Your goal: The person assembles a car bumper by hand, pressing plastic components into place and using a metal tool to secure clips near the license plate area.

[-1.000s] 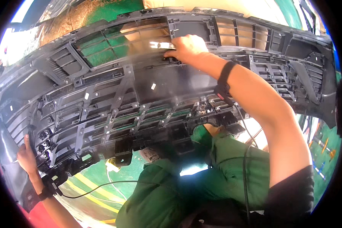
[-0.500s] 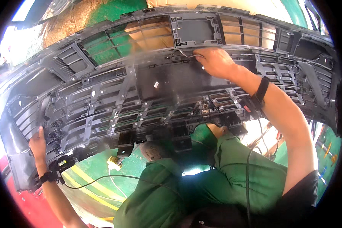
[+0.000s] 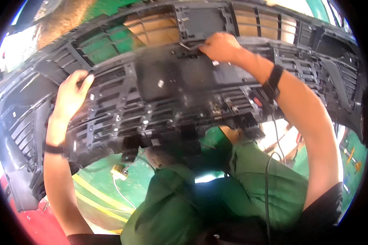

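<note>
A large black plastic car bumper (image 3: 159,75) with grilles spans the view, its inner side up. My right hand (image 3: 220,47) is closed on a thin silver tool (image 3: 187,46) at the upper middle, just below a rectangular plate (image 3: 203,21) in the upper grille. My left hand (image 3: 72,92) is raised over the left part of the lattice, near the upper grille's edge, its thumb and bent fingers apart, with nothing seen in them. The picture is blurred, so whether it touches the plastic is unclear.
My legs in green trousers (image 3: 167,204) are below the bumper, over a green floor (image 3: 94,171) with yellow lines, a cable and a small yellow object (image 3: 119,171). Cardboard (image 3: 149,32) shows through the upper grille. A red surface (image 3: 53,224) is at lower left, orange tools (image 3: 353,161) at far right.
My left hand has left the bumper's lower left side and moved up and rightward. My right hand has shifted right from a second ago, still with the tool, and the view has shifted slightly.
</note>
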